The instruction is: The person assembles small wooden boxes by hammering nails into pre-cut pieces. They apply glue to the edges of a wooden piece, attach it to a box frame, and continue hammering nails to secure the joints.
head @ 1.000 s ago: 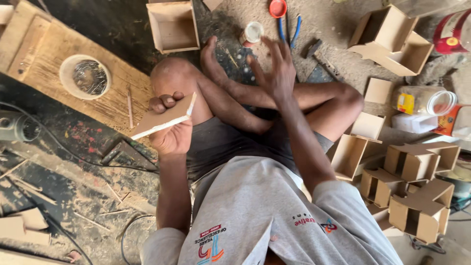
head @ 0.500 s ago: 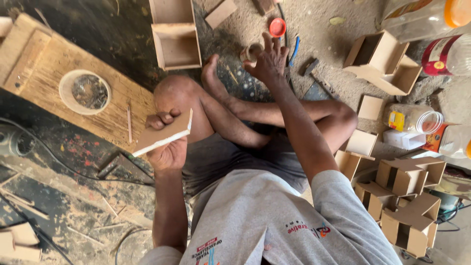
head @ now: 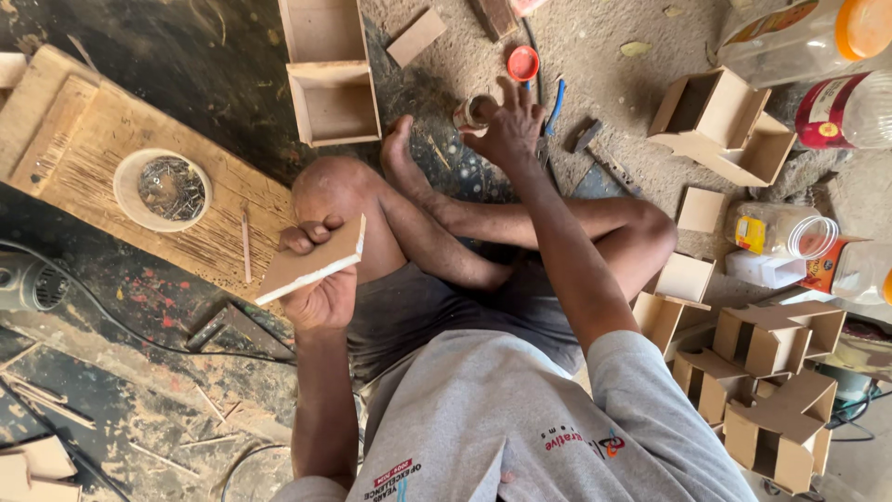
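Sawdust-strewn floor point(head: 641, 84), left hand point(head: 321, 293) gripping wooden panel point(head: 311, 260), right hand point(head: 511, 130) perhaps touching small jar point(head: 472, 112)

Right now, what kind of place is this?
Probably a small floor-level woodworking shop: open plywood boxes stacked at right, a dish of nails on a board, and the left hand holding a wood panel.

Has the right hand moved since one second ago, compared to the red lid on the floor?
Yes. The right hand has reached forward to the small tin just left of the red lid; earlier it was farther back, over the foot.
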Demonstrator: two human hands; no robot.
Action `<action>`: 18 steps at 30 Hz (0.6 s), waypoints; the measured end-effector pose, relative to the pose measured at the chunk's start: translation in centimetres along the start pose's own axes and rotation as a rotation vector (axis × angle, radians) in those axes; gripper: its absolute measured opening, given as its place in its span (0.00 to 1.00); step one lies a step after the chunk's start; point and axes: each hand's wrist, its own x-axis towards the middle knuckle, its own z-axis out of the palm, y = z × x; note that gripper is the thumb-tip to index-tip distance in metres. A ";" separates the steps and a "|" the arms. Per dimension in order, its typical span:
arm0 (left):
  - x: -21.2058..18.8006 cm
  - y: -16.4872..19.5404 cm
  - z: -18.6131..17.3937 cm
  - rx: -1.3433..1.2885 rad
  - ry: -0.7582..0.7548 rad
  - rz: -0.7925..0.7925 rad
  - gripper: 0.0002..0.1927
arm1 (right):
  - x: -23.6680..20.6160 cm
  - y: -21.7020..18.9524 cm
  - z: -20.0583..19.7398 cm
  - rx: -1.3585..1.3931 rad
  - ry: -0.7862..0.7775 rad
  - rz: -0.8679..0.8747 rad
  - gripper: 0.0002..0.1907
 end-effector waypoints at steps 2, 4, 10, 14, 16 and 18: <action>-0.1 0.0 0.0 0.006 0.013 0.001 0.14 | -0.7 0.5 -0.3 0.070 0.066 0.008 0.31; -0.2 -0.1 0.0 -0.005 0.017 -0.005 0.15 | -1.7 1.1 -0.3 0.186 0.088 0.034 0.29; -1.0 -1.0 0.3 -0.026 0.035 -0.039 0.14 | -2.9 3.5 0.8 0.482 0.131 -0.075 0.28; -1.5 -1.5 0.9 -0.012 0.050 -0.040 0.15 | -3.7 4.0 0.5 0.443 0.108 -0.083 0.26; -1.7 -1.7 1.2 -0.024 0.054 -0.038 0.15 | -4.3 3.5 -1.1 0.438 0.116 -0.098 0.23; -1.9 -1.9 1.3 -0.042 0.065 -0.022 0.16 | -5.3 2.1 -3.7 0.602 0.083 -0.033 0.23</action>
